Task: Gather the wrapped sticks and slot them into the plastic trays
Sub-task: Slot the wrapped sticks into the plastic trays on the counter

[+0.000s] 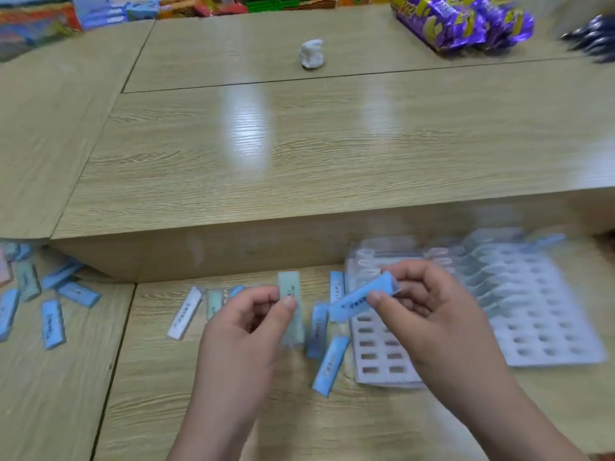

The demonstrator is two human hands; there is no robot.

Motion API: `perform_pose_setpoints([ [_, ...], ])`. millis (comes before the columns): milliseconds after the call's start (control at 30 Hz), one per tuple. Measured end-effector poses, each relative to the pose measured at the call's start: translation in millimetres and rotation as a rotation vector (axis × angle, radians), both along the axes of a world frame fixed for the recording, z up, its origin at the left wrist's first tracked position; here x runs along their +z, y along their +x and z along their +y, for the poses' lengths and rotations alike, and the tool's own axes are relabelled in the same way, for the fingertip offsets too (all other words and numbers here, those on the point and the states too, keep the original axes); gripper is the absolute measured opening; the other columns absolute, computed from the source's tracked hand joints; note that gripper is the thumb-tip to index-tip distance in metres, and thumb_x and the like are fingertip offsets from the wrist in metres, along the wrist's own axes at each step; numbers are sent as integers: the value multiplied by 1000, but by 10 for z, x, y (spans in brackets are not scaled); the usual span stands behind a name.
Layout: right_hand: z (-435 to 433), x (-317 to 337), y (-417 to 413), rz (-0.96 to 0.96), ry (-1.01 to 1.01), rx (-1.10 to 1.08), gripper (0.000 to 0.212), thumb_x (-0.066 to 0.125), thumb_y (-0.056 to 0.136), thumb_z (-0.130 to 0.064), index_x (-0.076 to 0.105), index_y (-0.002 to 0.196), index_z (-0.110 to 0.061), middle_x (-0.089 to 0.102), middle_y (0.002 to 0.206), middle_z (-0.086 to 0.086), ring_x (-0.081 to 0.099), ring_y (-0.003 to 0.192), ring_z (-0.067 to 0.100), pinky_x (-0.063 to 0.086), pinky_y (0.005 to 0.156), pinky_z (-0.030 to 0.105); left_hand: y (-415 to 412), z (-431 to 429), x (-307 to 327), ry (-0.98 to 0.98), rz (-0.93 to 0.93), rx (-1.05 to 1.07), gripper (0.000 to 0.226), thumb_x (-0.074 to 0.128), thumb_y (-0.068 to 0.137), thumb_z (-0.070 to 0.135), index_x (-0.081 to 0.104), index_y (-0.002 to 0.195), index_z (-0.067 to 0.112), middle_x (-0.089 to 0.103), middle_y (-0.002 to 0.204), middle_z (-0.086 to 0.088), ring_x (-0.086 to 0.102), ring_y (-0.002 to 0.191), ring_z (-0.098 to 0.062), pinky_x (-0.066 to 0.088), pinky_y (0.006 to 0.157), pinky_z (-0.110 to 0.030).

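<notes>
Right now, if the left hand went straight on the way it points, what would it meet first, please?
Probably the raised tabletop's wooden front wall. The left hand, pinching a pale green stick, points away at it; loose sticks lie below, though height is unclear.

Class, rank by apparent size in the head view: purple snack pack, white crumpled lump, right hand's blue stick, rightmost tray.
Rightmost tray
Purple snack pack
Blue stick
White crumpled lump
Nearness enlarges tray and stick; true sizes unsure.
</notes>
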State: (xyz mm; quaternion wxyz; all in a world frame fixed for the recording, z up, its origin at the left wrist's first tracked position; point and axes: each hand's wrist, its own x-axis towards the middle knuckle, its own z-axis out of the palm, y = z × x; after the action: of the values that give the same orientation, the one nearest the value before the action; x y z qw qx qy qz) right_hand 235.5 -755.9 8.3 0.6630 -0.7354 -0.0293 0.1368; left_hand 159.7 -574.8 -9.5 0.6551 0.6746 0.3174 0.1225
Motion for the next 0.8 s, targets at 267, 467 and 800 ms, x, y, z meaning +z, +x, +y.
perform_pose_setpoints([
  [267,-890,195,126,-177,-23,-198,28,70,69,-38,76,96,-43,73,85,-8,70,69,6,56,61,15,288,-569,144,9,-7,-187,7,61,89,36,68,87,36,72,80,4,65,67,-8,54,58,-20],
  [467,-1688,215,406,-266,-115,-353,30,67,73,-45,74,102,-44,75,95,-11,73,71,11,57,65,15,596,-1135,228,61,-26,-364,20,50,97,36,58,84,49,73,76,5,69,56,-21,49,47,-23],
  [800,-2305,-133,973,-345,-273,-339,35,73,85,-18,69,92,-52,72,93,-22,69,83,0,49,69,5,1058,-1874,179,420,58,-484,16,63,93,32,61,96,47,67,79,21,56,53,-8,44,47,-23],
])
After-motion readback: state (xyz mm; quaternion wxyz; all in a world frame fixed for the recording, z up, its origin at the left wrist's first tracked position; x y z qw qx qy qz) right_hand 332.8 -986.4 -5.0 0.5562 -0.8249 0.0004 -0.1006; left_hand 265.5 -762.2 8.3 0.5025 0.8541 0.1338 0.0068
